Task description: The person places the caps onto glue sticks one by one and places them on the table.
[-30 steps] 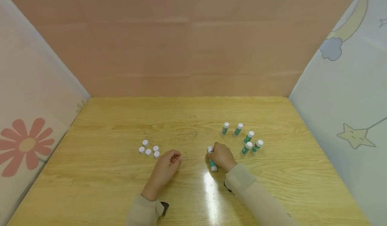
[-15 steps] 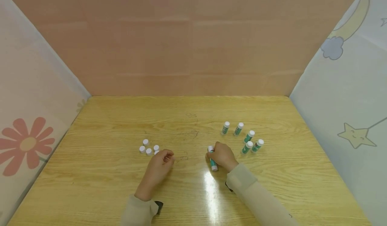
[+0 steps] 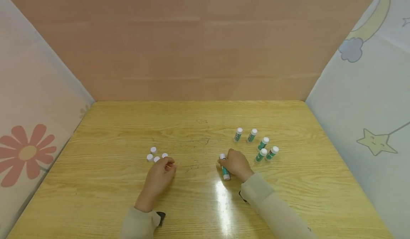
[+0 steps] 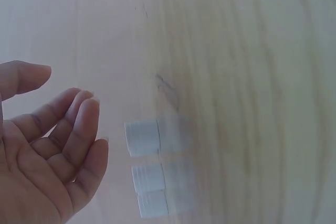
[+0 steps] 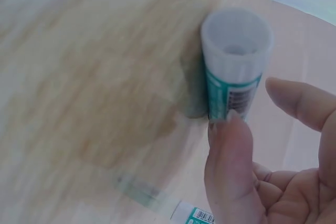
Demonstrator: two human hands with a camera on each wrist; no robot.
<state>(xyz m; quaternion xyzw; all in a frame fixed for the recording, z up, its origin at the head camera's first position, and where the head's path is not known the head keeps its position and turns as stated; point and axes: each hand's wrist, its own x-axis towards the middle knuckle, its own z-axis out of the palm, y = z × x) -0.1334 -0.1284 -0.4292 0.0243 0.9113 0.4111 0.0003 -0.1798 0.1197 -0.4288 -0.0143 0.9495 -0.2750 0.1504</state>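
In the head view my right hand (image 3: 237, 165) grips a glue stick (image 3: 226, 172) with a green label and white ends, which slants low over the table. The right wrist view has the thumb against the label of this glue stick (image 5: 235, 72); its near white end looks hollow. My left hand (image 3: 158, 176) is beside a group of small white caps (image 3: 150, 157), partly covering them. Its fingers are loosely bent and hold nothing in the left wrist view, where several white caps (image 4: 143, 138) stand just beyond the fingertips.
Several more glue sticks (image 3: 252, 136) stand upright to the right of my right hand. The wooden table (image 3: 192, 200) runs back to a brown panel (image 3: 201, 54), with patterned side panels at left and right.
My left hand has moved left, toward the white caps, and now covers part of the group. The right hand and its glue stick have stayed almost in place.
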